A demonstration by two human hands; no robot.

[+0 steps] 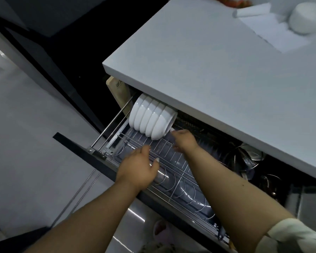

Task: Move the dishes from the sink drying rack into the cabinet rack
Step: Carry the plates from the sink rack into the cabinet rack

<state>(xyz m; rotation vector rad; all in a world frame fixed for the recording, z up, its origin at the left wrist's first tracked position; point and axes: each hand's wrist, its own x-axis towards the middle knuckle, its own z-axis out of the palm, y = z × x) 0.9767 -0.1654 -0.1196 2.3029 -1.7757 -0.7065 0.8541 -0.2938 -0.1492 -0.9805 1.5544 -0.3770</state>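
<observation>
A pulled-out wire cabinet rack (173,161) sits under the white counter. Several white bowls (152,116) lie nested on their sides at the rack's far left end. My right hand (183,138) reaches into the rack just right of the nearest bowl, and a fingertip touches its rim; the other fingers are hidden, so its grip is unclear. My left hand (140,166) hovers over the rack's front edge with relaxed fingers and holds nothing.
The white counter (217,70) overhangs the drawer. A white bowl (307,18) and a cloth (252,10) lie at the counter's far right. A wooden board (119,90) stands left of the bowls. Metal strainers (248,156) fill the drawer's right section.
</observation>
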